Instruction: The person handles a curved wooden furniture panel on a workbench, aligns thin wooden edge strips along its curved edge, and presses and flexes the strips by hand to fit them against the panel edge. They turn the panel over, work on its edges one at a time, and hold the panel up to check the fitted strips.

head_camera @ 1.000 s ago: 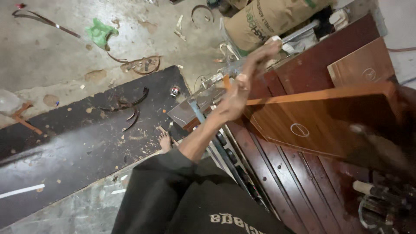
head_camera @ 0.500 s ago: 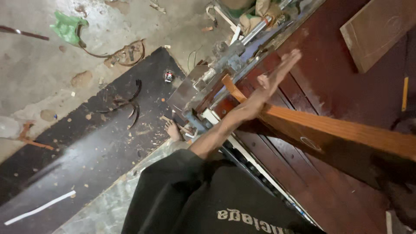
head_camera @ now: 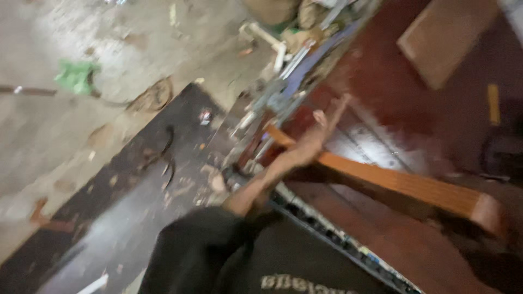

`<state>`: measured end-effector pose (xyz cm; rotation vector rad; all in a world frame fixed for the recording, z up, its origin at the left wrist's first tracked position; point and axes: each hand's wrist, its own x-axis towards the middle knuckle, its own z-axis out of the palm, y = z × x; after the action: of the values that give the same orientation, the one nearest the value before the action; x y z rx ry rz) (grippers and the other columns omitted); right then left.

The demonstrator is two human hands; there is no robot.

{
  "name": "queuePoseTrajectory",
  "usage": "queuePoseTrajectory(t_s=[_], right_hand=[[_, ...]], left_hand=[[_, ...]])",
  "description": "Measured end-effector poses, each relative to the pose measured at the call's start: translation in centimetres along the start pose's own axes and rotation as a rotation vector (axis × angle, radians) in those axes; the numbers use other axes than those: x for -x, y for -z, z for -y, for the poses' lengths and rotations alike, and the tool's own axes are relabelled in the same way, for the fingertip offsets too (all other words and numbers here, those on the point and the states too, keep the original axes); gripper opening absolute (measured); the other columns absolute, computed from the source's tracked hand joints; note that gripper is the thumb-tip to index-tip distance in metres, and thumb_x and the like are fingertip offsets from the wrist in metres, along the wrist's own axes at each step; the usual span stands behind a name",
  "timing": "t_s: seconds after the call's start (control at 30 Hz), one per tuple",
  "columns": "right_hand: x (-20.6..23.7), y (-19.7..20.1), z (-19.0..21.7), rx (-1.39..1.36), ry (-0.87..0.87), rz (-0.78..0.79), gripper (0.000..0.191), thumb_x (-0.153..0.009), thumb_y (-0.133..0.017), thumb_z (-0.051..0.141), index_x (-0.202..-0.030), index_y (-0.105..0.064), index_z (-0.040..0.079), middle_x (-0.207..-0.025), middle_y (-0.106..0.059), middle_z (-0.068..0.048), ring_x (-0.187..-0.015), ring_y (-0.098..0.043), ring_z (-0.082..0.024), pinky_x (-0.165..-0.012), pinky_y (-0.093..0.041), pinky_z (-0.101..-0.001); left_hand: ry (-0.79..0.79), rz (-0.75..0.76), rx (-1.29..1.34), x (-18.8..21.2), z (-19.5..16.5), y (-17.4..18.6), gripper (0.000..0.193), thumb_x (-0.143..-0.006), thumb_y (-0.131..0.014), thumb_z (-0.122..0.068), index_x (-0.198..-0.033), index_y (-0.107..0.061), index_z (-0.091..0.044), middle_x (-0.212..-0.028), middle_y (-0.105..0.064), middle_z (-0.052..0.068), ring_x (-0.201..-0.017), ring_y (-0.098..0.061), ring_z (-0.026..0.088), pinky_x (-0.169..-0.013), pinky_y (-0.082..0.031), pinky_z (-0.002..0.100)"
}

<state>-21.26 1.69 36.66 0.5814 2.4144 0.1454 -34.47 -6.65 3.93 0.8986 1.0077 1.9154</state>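
Observation:
The picture is blurred by motion. My left hand [head_camera: 313, 142] reaches out from a black sleeve, fingers spread and flat against the upper end of a long orange-brown wooden board [head_camera: 403, 185]. The board slants down to the right, over a dark red panelled wooden surface [head_camera: 381, 92], and ends in a rounded corner. My right hand does not show; only a dark blur lies below the board's right end.
A black slab [head_camera: 136, 207] strewn with wood chips and curved scraps lies on the concrete floor at left. A bare foot [head_camera: 218, 182] stands at its edge. Metal rails and clutter [head_camera: 283, 92] run along the panel's top. A green scrap [head_camera: 76, 76] and a pale wooden board [head_camera: 441, 43] lie farther off.
The view has swung, so the floor and slab fill more of the left. The board has turned from showing its broad face to showing its narrow edge. My left hand stays on its upper end.

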Motion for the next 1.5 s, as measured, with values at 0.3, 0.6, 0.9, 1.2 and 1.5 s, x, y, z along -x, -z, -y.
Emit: queuePoseTrajectory(t_s=[0.3,0.6,0.9,1.2,1.5], right_hand=[[1.5,1.3,0.2,0.103,-0.058,0.051,0.062,-0.087,-0.07,0.061,-0.136,-0.056,0.027,-0.095,-0.073,0.001,-0.083,-0.077,-0.017,-0.078,-0.063,-0.0344],[2.9,2.4,-0.1,-0.176,0.114,-0.062,0.046,-0.082,-0.074,0.048,-0.115,-0.06,0.018,-0.085,-0.066,-0.003,-0.078,-0.072,-0.025,-0.067,-0.057,-0.0416],[4.3,2.9,0.2,-0.161,0.273,-0.183,0.037,-0.083,-0.072,0.041,-0.111,-0.062,0.019,-0.086,-0.067,-0.008,-0.074,-0.069,-0.033,-0.064,-0.052,-0.0469],[4.2,1.8,0.0,-0.013,0.126,-0.091,0.056,-0.087,-0.069,0.046,-0.133,-0.054,0.019,-0.097,-0.068,-0.004,-0.077,-0.07,-0.026,-0.066,-0.055,-0.0443],[10.7,-7.0,-3.5,-0.767,0.306,-1.281,0.076,-0.079,-0.08,0.054,-0.136,-0.054,0.011,-0.129,-0.064,-0.007,-0.118,-0.063,-0.019,-0.104,-0.052,-0.0369]], left_hand=[[0.045,0.393,-0.725,-4.3,-11.1,-5.2,0.041,-0.09,-0.075,-0.025,-0.122,-0.066,0.0,-0.116,-0.068,0.017,-0.106,-0.063,0.027,-0.098,-0.048,0.038],[-0.138,0.172,-0.089,-2.4,-6.6,-1.9,0.099,-0.095,-0.031,-0.077,-0.164,-0.022,-0.007,-0.172,-0.023,0.012,-0.159,-0.023,0.027,-0.13,-0.018,0.038],[-0.186,0.411,-0.068,-3.4,-6.5,-4.6,0.101,-0.09,-0.023,-0.078,-0.166,-0.022,-0.012,-0.169,-0.029,0.012,-0.133,-0.054,0.035,-0.107,-0.049,0.047],[-0.244,0.425,-0.268,-4.6,-19.4,-6.8,0.071,-0.104,-0.04,-0.045,-0.164,-0.024,-0.011,-0.165,-0.037,0.012,-0.125,-0.058,0.025,-0.101,-0.054,0.036],[-0.486,0.428,-1.408,-5.3,-27.8,-15.4,0.074,-0.104,-0.054,-0.044,-0.164,-0.021,-0.015,-0.162,-0.038,0.027,-0.139,-0.046,0.047,-0.103,-0.04,0.067]])
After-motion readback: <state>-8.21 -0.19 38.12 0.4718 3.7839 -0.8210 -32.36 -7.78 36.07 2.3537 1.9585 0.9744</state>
